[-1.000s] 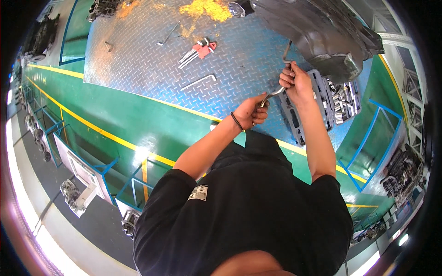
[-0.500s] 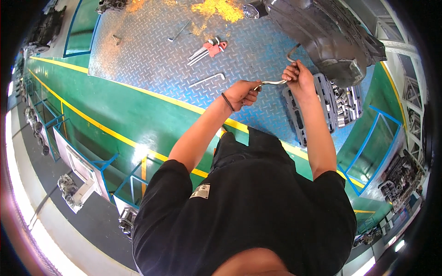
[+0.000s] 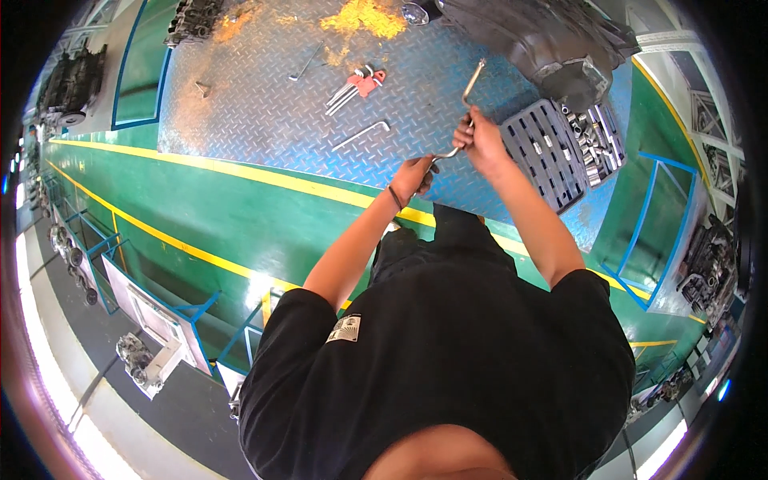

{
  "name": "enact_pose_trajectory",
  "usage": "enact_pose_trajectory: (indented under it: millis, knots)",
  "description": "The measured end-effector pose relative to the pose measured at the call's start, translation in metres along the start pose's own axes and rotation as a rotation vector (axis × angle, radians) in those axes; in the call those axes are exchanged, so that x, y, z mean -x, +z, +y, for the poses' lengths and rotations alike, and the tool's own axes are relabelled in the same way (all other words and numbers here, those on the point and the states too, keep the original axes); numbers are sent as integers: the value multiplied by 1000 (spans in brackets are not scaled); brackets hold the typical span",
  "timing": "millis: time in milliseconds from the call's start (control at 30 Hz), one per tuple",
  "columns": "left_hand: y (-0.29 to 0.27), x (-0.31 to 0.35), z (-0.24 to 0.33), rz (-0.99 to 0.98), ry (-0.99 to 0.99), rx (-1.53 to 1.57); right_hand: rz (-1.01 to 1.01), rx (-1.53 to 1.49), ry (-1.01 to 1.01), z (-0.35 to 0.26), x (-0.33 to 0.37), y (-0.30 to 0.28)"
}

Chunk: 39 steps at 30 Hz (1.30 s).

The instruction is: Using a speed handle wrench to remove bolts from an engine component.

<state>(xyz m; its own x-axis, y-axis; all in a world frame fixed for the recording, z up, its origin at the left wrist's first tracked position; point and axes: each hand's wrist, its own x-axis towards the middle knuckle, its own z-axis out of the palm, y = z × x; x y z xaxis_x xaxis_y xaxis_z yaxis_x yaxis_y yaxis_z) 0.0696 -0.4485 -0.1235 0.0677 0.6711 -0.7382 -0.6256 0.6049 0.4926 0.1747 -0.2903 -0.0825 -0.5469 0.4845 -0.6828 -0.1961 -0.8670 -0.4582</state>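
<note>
A metal cranked speed brace point(image 3: 474, 80) is in both of my hands. My left hand point(image 3: 414, 176) is closed round its near end, and my right hand point(image 3: 480, 142) wraps the bent middle. Its far end points up and away, free of the large dark metal housing point(image 3: 520, 36) at the top. Beside my right forearm lies an unfolded socket case point(image 3: 552, 178), with shiny sockets point(image 3: 590, 148) in its right half. An L-shaped wrench point(image 3: 362, 136) rests on the metal plate ahead of my left hand.
On the blue tread plate point(image 3: 264, 104) lie a hex key set in a red holder point(image 3: 366, 83), a thin rod tool point(image 3: 306, 62) and a small metal piece point(image 3: 202, 90). Yellow material point(image 3: 360, 20) is spread at the back. An engine part point(image 3: 194, 20) stands far left; a blue frame point(image 3: 652, 216) stands right.
Both hands have drawn the speed brace nearer and to the left, away from the dark housing. Its far end now shows fully, and more of the socket case is visible.
</note>
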Motion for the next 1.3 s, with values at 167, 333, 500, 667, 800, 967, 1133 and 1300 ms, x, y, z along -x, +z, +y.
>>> enact_pose_trajectory:
  millis: [167,333,500,667,800,967,1133,1300]
  knots:
    - [-42,49,-57,214,131,-182,-104,54,-74,81,62,26]
    - [-74,103,-96,463,327,-40,-425,299,-92,134,132,57]
    - [-109,153,-134,623,610,-120,-607,521,-70,171,172,66]
    - [-152,198,-188,785,656,-62,-575,760,-123,212,182,53]
    - [-217,203,-283,1049,601,86,-293,791,-102,198,140,-10]
    - [-255,246,-420,1465,-80,2,98,679,-157,88,26,-74]
    - [-257,302,-579,1323,-571,589,463,472,-364,-20,-91,-89]
    - [-142,397,-549,530,71,-1192,529,475,-498,-63,-176,-85]
